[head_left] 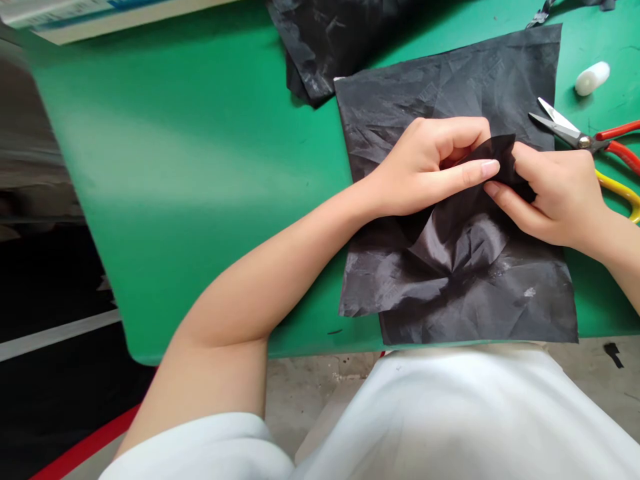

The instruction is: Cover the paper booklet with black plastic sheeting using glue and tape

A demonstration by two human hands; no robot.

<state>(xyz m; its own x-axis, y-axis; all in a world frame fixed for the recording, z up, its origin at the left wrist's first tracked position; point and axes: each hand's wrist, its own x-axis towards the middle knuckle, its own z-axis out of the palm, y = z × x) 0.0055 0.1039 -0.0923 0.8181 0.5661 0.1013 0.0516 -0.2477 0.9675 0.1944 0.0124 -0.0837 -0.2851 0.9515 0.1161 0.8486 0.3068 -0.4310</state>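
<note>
A creased piece of black fabric (450, 293) lies spread on the green table in front of me. Its middle is drawn up into a peak, with folds fanning out below. My left hand (440, 160) pinches this raised part between thumb and curled fingers. Close beside it, my right hand (555, 187) grips the same peak from the right, thumb and fingers pressed together. The fingertips of both hands nearly meet at the fold. Just past the right hand lie scissors (583, 140) with red handles, their blades parted and pointing left over the fabric's edge.
More black fabric (340, 40) lies bunched at the back of the green table (175, 180). A small white cylinder (593, 79) sits at the right, above the scissors. Under my right wrist a yellow handle (620, 190) shows. A white-and-blue object (115, 17) occupies the far left corner.
</note>
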